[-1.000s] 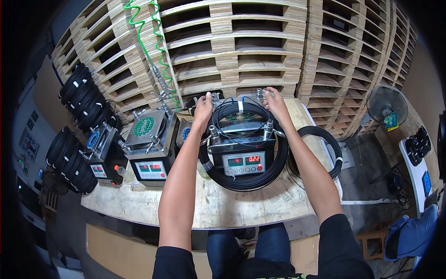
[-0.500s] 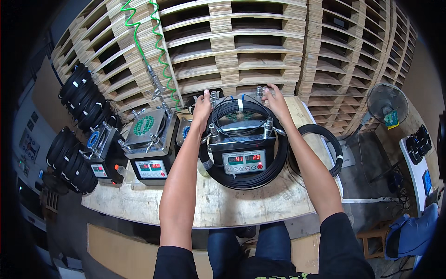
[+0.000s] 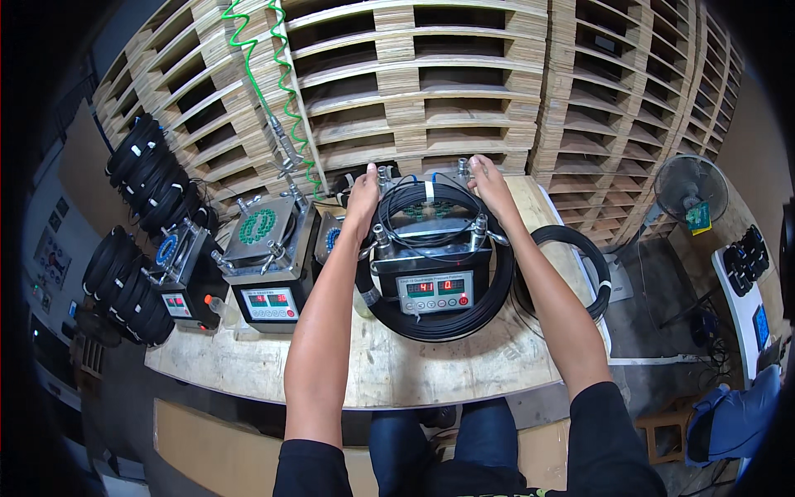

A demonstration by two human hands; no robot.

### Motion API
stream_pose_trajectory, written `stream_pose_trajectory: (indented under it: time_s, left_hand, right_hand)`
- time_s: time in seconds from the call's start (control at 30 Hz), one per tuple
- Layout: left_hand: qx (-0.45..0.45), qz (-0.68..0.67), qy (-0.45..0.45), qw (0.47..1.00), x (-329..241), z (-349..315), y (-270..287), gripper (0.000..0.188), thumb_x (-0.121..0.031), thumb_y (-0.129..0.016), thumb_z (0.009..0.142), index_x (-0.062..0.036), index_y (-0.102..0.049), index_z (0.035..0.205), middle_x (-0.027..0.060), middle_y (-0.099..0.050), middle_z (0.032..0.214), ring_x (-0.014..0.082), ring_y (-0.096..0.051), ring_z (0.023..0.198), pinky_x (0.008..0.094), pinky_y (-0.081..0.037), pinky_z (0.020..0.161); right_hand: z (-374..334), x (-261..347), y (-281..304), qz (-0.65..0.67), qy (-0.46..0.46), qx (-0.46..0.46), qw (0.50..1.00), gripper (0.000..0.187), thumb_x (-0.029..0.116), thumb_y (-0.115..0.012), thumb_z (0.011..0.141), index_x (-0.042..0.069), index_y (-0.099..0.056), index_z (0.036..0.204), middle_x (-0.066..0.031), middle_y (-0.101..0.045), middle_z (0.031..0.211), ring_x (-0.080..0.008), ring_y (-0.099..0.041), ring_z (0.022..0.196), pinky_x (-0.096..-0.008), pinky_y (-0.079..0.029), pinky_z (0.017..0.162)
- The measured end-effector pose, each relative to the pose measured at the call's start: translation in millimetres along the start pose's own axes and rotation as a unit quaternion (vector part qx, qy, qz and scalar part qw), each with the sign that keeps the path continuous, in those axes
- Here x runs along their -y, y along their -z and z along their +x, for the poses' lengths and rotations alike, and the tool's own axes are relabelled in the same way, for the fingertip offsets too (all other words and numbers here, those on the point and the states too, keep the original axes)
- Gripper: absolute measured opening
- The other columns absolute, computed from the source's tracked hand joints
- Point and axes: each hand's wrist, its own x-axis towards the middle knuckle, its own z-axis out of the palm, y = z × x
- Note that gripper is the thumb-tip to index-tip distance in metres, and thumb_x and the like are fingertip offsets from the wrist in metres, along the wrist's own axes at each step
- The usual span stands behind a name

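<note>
Compared with the picture half a second before, we saw almost nothing altered: our hands kept the same hold on the back of the coil, and only the numbers on the red display looked different.

Our left hand (image 3: 363,192) reached forward with the arm nearly straight, its fingers curled onto the far left rim of the black cable coil (image 3: 439,319). Our right hand (image 3: 490,182) mirrored it, gripping the far right rim (both hands were closed on the coil, neither one loose). The coil lay round the metal machine (image 3: 432,257) at the middle of the wooden table (image 3: 431,369), draped over its top and hanging in front of its base.

Just left of the machine stood a second machine (image 3: 267,253) with green discs on its lid, and a third machine (image 3: 184,269) beyond it. Another coil (image 3: 571,273) lay near the table's right edge, close to our right forearm. Stacked pallets (image 3: 464,91) rose directly behind the hands, leaving little room there; the bare front strip of the table was open.
</note>
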Motion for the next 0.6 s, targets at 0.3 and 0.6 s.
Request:
stream_pose_trajectory:
  time_s: [0.3,0.6]
  left_hand:
    - [-0.023,0.008,0.024,0.999,-6.9,-7.5,-1.3,0.098,-0.069,-0.051,0.093,0.0063,-0.030,0.152,0.0234,-0.057,0.135,0.0220,-0.065,0.098,0.0349,-0.049,0.093]
    - [-0.007,-0.037,0.001,0.999,16.0,12.8,5.7,0.091,-0.064,-0.051,0.096,0.0050,-0.030,0.152,0.0216,-0.057,0.134,0.0211,-0.065,0.096,0.0329,-0.050,0.090]
  right_hand:
    - [-4.4,7.8,2.7,0.087,-0.017,-0.015,0.996,0.061,0.054,-0.040,0.105,0.004,-0.050,0.139,-0.0096,-0.063,0.105,-0.0149,-0.064,0.079,-0.0279,-0.051,0.066]
    - [-4.5,12.2,0.6,-0.009,-0.014,-0.032,0.999,0.066,0.058,-0.039,0.103,0.001,-0.058,0.131,-0.0094,-0.065,0.089,-0.0162,-0.063,0.076,-0.0319,-0.049,0.070]
